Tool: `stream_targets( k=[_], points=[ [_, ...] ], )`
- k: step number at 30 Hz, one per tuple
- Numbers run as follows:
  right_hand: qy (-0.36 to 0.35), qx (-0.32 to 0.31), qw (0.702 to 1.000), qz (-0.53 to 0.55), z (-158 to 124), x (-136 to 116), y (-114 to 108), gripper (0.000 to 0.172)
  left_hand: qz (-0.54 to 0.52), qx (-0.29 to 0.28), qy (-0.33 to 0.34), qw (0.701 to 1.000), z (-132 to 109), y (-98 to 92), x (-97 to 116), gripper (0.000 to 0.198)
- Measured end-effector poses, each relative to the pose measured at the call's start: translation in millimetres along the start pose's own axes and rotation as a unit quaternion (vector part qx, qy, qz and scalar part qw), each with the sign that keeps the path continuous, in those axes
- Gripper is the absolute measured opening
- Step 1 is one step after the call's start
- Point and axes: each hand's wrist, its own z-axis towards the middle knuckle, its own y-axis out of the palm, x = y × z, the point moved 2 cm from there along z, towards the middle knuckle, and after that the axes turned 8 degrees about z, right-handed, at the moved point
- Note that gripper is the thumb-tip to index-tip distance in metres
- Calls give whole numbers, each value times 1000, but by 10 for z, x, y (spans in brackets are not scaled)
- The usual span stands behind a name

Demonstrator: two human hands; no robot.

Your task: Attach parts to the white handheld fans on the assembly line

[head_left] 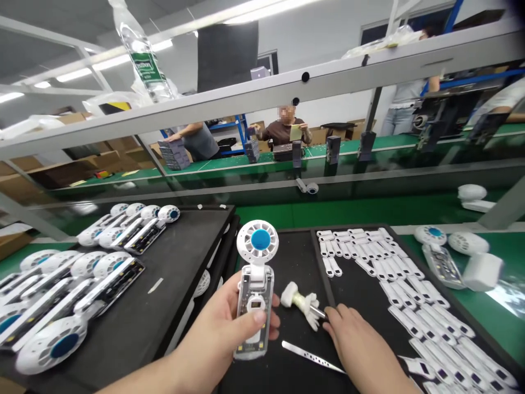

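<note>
My left hand is closed around a handheld fan, held upright with its thumb on the front. The fan has a round white head with a blue centre and a clear body showing circuitry. Lower right, my right hand has its fingers bent down together at the tray edge; their tips are partly hidden. Close to these fingertips lies a tool wrapped in white material, its metal shaft pointing at them. A slim pale strip with dark holes lies on the black mat, one end near my right hand.
At right, a black tray holds rows of small white panels. More fans lie on black trays at left. Loose fan parts sit on the green surface at far right. A metal rail crosses ahead; co-workers sit beyond it.
</note>
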Motion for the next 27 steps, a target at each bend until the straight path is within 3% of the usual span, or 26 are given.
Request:
stream_targets(
  k=[3, 7, 10, 13, 16, 19, 23, 25, 27],
  points=[
    [24, -36, 998, 54, 45, 24, -24, 22, 22, -1, 7, 1000, 97, 16, 31, 47],
    [108, -40, 986, 119, 229, 237, -283, 26, 57, 41, -26, 997, 364, -68, 145, 49],
    [182, -59, 978, 84, 448, 460, -434, 32, 132, 92, -23, 987, 763, -284, 346, 40],
    [213, -66, 973, 60, 629, 631, -513, 41, 175, 132, 3, 976, 1245, -460, 558, 35],
    [212, -54, 975, 49, 690, 531, -551, 40, 162, 120, 24, 979, 1461, -462, 681, 39],
    [158, -70, 984, 44, 605, 122, -453, 28, 117, 55, 41, 991, 1269, -348, 702, 39],
    [68, -120, 990, -24, 394, -268, -109, 19, 67, -10, 22, 997, 802, -239, 650, 36],
    [44, -85, 994, -45, 362, -280, -28, 15, 58, -13, 10, 998, 623, -265, 626, 34],
    [4, -5, 1000, -12, 387, -284, -131, 18, 52, -7, 14, 999, 500, -325, 605, 33]
  ],
)
